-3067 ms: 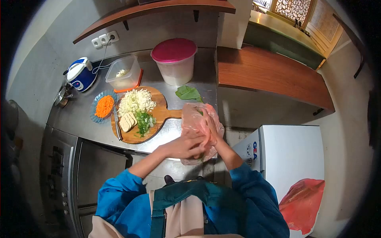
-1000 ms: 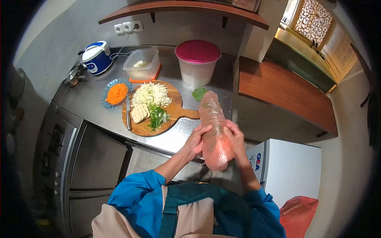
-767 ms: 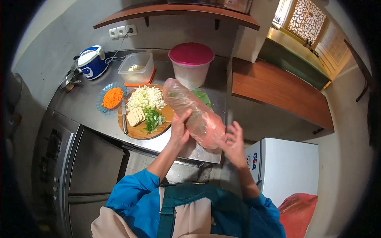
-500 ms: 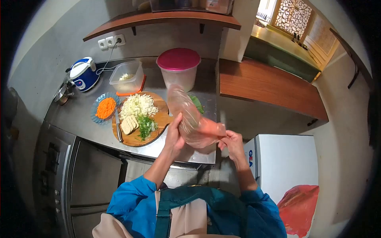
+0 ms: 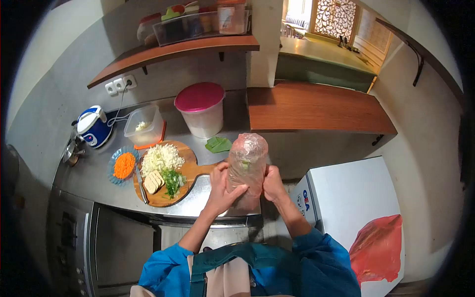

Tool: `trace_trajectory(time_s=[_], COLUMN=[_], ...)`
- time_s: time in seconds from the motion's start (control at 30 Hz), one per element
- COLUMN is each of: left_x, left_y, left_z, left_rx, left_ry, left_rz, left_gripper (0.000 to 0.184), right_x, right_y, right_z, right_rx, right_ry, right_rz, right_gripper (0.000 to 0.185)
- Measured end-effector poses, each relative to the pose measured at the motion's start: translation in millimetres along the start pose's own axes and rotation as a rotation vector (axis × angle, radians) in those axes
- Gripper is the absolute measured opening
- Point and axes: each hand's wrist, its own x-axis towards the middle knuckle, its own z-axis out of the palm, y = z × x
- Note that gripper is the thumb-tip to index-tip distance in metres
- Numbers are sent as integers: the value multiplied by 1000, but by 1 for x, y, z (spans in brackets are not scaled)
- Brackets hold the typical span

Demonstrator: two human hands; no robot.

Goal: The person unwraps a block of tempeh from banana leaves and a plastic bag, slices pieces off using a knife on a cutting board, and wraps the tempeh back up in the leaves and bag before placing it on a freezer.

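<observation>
Both hands hold a clear plastic bag (image 5: pixel 246 161) upright above the counter's right end, and something partly green shows faintly through it. My left hand (image 5: pixel 221 192) grips its left side, thumb across the front. At the right side, my right hand (image 5: pixel 273 184) has its fingers closed on the plastic. Just left of the bag is a wooden cutting board (image 5: pixel 202 170) bearing shredded cabbage (image 5: pixel 161 159), chopped green onion (image 5: pixel 174 182), pale yellowish slices (image 5: pixel 154 182) and a knife (image 5: pixel 141 185). A piece of green leaf (image 5: pixel 218 144) lies behind my left hand.
Grated carrot (image 5: pixel 124 165) fills a glass plate on the left. Behind stand a rice cooker (image 5: pixel 94 127), a plastic container (image 5: pixel 145 126) and a pink-lidded tub (image 5: pixel 200 110). A white appliance (image 5: pixel 354 198) with a red plastic bag (image 5: pixel 377 247) is at the right.
The bag has turned from slanted to upright, and its stretched end is now gathered in. My right hand has moved left, closer to my left hand. The camera view has shifted.
</observation>
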Motion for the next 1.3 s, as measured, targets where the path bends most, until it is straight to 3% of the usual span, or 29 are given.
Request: trace_trajectory(time_s=[0.1,0.2,0.3,0.33,0.37,0.43,0.53,0.63,0.67,0.8,0.83,0.9,0.93,1.0,1.07,1.13,1.23,1.27,1.3], left_x=[4,0,-6,-7,-7,-9,-9,-10,-7,-9,-5,-3,0,2,0,1,7,7,7], left_y=[13,10,9,7,7,12,15,20,26,13,18,33,37,29,28,27,42,49,50], left_z=[-3,2,13,15,17,17,17,16,19,46,45,37,34,35,38,45,46,48,53], left_rx=[-900,-1082,-1134,-1075,-1015,-961,-1018,-979,-1093,-807,-940,-1198,-1195,-1190,-1166,-1157,-1054,-1007,-1010], left_ry=[-82,-235,-276,-324,-372,-428,-459,-346,-255,7,27,53,31,-91,-123,-154,-20,56,79], left_rz=[-265,-303,-357,-369,-381,-319,-272,-329,-313,-79,-165,-355,-308,-394,-410,-427,-340,-300,-298], left_gripper=[70,58,50,50,49,50,54,57,65,86,87,89,75,65,47,48,39,35,35], right_x=[-5,-5,-22,-29,-28,-30,-18,-19,-22,-35,-41,-48,-52,-58,-56,-54,-65,-66,-66], right_y=[1,-5,-55,-76,-79,-87,-70,-35,-24,6,4,9,9,9,18,23,5,14,26], right_z=[-1,0,9,17,13,15,-12,-34,-36,-32,-24,-17,-13,-7,-6,-4,-15,-19,-21], right_rx=[-22,-214,-875,-1101,-1178,-1292,-997,-446,-341,254,426,483,432,333,32,-165,-1095,-1111,-815], right_ry=[-81,-126,235,200,-26,-359,-320,-242,-183,-35,-15,4,14,35,114,238,459,554,516], right_rz=[-97,-299,-680,-870,-994,-905,-641,-98,-102,13,74,43,-9,-107,-189,-250,-307,-348,-287], right_gripper=[24,37,43,42,34,31,26,28,29,35,39,38,38,39,43,50,53,55,50])
